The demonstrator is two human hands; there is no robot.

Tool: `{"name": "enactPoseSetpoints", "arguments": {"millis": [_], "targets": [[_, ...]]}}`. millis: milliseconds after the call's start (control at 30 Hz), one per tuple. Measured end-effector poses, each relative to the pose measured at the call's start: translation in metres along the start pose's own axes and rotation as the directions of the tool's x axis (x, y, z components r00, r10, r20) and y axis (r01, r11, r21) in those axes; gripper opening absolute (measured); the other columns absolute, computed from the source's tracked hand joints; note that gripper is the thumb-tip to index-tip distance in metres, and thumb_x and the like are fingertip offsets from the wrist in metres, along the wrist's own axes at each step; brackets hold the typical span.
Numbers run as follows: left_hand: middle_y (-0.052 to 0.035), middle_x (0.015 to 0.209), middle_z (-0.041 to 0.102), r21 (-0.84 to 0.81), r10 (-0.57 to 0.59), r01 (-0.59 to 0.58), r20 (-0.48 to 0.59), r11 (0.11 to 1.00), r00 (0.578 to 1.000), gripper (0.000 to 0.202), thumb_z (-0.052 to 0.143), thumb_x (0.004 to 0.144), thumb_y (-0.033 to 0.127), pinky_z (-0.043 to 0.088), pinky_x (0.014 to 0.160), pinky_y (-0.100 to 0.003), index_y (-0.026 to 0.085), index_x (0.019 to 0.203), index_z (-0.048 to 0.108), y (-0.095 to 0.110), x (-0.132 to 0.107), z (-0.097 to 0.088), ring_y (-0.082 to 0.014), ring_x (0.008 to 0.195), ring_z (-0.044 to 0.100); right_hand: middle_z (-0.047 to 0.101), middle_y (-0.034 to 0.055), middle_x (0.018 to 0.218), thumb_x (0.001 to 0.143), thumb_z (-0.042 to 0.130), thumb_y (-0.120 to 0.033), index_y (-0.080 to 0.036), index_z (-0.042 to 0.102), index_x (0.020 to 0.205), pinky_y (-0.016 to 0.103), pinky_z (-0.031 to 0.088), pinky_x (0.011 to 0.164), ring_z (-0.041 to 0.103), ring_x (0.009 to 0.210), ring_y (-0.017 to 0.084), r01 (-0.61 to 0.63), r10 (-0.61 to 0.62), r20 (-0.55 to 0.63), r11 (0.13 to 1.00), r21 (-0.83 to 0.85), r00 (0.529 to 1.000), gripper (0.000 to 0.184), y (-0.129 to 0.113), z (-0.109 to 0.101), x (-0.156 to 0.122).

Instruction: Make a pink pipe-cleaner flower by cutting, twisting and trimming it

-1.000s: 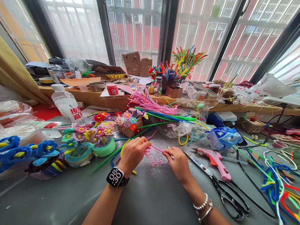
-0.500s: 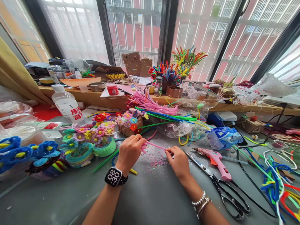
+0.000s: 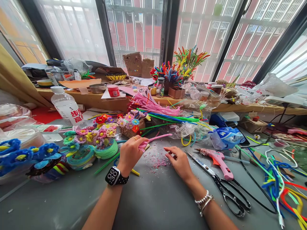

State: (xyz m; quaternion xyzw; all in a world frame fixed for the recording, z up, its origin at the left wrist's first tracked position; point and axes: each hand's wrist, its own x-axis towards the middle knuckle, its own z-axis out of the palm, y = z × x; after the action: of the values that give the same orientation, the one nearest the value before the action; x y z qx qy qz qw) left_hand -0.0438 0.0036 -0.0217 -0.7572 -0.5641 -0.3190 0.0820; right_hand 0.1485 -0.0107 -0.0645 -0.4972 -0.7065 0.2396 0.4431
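Observation:
My left hand (image 3: 132, 151), with a watch on its wrist, is closed on a pink pipe cleaner (image 3: 160, 137). One length of it points to the upper right, and more pink fuzzy loops show under the fingertips. My right hand (image 3: 178, 161) is apart from it, fingers a little spread and holding nothing that I can see. Between the hands, pink fuzz scraps (image 3: 159, 161) lie scattered on the grey table (image 3: 153, 198). Large scissors (image 3: 217, 180) and a pink glue gun (image 3: 219, 163) lie to the right of my right hand.
Pipe-cleaner flowers in pots (image 3: 106, 149) stand on the left, near a plastic bottle (image 3: 67, 107). A bundle of pink pipe cleaners (image 3: 155, 103) lies at the back. A blue packet (image 3: 226, 138) and a tangle of coloured pipe cleaners (image 3: 278, 183) are on the right.
My right hand has let go of the pink pipe cleaner and opened. The freed length now points up to the right from my left hand.

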Motion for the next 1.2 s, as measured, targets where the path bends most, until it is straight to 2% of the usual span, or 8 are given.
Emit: {"name": "enactPoseSetpoints", "arguments": {"millis": [167, 333, 467, 633, 733, 900, 1100, 1200], "targets": [[-0.0012, 0.076, 0.065, -0.077, -0.015, 0.022, 0.091, 0.997, 0.996, 0.023, 0.047, 0.075, 0.013, 0.038, 0.058, -0.021, 0.023, 0.081, 0.067, 0.003, 0.001, -0.001, -0.0143, 0.071, 0.057, 0.061, 0.0039, 0.069, 0.077, 0.052, -0.029, -0.016, 0.064, 0.071, 0.026, 0.042, 0.058, 0.054, 0.064, 0.016, -0.070, 0.076, -0.104, 0.996, 0.058, 0.992, 0.019, 0.002, -0.002, 0.000], [-0.0021, 0.077, 0.066, -0.239, 0.041, 0.005, 0.185, 0.971, 0.982, 0.018, 0.049, 0.077, 0.019, 0.040, 0.063, -0.021, 0.021, 0.079, 0.067, 0.006, 0.001, 0.004, -0.0137, 0.072, 0.057, 0.062, 0.0043, 0.077, 0.072, 0.057, -0.032, -0.015, 0.060, 0.091, 0.023, 0.044, 0.054, 0.056, 0.068, 0.015, -0.124, 0.154, -0.110, 0.962, 0.243, 0.982, 0.026, 0.004, -0.002, 0.002], [-0.0027, 0.075, 0.065, -0.326, 0.163, -0.059, 0.299, 0.943, 0.940, 0.018, 0.049, 0.077, 0.021, 0.040, 0.065, -0.021, 0.020, 0.076, 0.067, 0.010, 0.001, 0.007, -0.0138, 0.071, 0.057, 0.060, 0.0000, 0.064, 0.066, 0.064, -0.034, -0.015, 0.065, 0.080, 0.020, 0.042, 0.050, 0.053, 0.059, 0.011, -0.187, 0.342, -0.147, 0.769, 0.611, 0.928, 0.024, 0.002, -0.006, 0.003], [-0.0032, 0.080, 0.066, -0.477, 0.215, -0.026, 0.346, 0.879, 0.913, 0.018, 0.051, 0.077, 0.028, 0.040, 0.067, -0.020, 0.018, 0.081, 0.065, 0.013, 0.002, 0.005, -0.0140, 0.074, 0.057, 0.062, -0.0015, 0.059, 0.062, 0.068, -0.036, -0.016, 0.067, 0.071, 0.017, 0.043, 0.048, 0.053, 0.051, 0.007, -0.213, 0.483, -0.156, 0.623, 0.752, 0.862, 0.022, 0.005, -0.015, 0.004], [-0.0007, 0.072, 0.066, -0.556, 0.154, 0.082, 0.363, 0.827, 0.919, 0.022, 0.050, 0.077, 0.034, 0.040, 0.063, -0.019, 0.017, 0.083, 0.063, 0.012, 0.002, 0.002, -0.0118, 0.066, 0.057, 0.066, -0.0015, 0.062, 0.055, 0.073, -0.035, -0.016, 0.068, 0.071, 0.015, 0.046, 0.049, 0.055, 0.049, 0.005, -0.231, 0.549, -0.110, 0.515, 0.826, 0.829, 0.025, 0.007, -0.019, 0.006], [0.0029, 0.049, 0.057, -0.622, 0.009, 0.265, 0.401, 0.736, 0.916, 0.024, 0.054, 0.073, 0.038, 0.036, 0.050, -0.018, 0.015, 0.067, 0.057, 0.012, 0.004, -0.001, -0.0080, 0.047, 0.047, 0.069, -0.0005, 0.068, 0.045, 0.078, -0.033, -0.017, 0.069, 0.069, 0.011, 0.051, 0.053, 0.061, 0.053, 0.005, -0.256, 0.575, 0.008, 0.352, 0.900, 0.818, 0.031, 0.004, -0.026, 0.008], [-0.0026, 0.062, 0.063, -0.697, -0.049, 0.450, 0.513, 0.559, 0.857, 0.026, 0.059, 0.067, 0.038, 0.033, 0.044, -0.018, 0.012, 0.069, 0.063, 0.009, 0.008, -0.002, -0.0066, 0.047, 0.040, 0.071, 0.0007, 0.070, 0.046, 0.079, -0.018, -0.016, 0.069, 0.069, 0.005, 0.052, 0.052, 0.065, 0.060, 0.006, -0.237, 0.557, 0.199, -0.003, 0.971, 0.806, 0.025, 0.002, -0.035, 0.009], [-0.0034, 0.066, 0.064, -0.722, -0.072, 0.511, 0.545, 0.467, 0.835, 0.029, 0.060, 0.067, 0.038, 0.029, 0.042, -0.017, 0.012, 0.077, 0.065, 0.007, 0.007, -0.003, -0.0050, 0.046, 0.035, 0.071, 0.0001, 0.070, 0.052, 0.076, -0.013, -0.016, 0.068, 0.067, 0.004, 0.051, 0.054, 0.065, 0.063, 0.006, -0.208, 0.548, 0.230, -0.103, 0.973, 0.804, 0.017, 0.004, -0.040, 0.009]]}}
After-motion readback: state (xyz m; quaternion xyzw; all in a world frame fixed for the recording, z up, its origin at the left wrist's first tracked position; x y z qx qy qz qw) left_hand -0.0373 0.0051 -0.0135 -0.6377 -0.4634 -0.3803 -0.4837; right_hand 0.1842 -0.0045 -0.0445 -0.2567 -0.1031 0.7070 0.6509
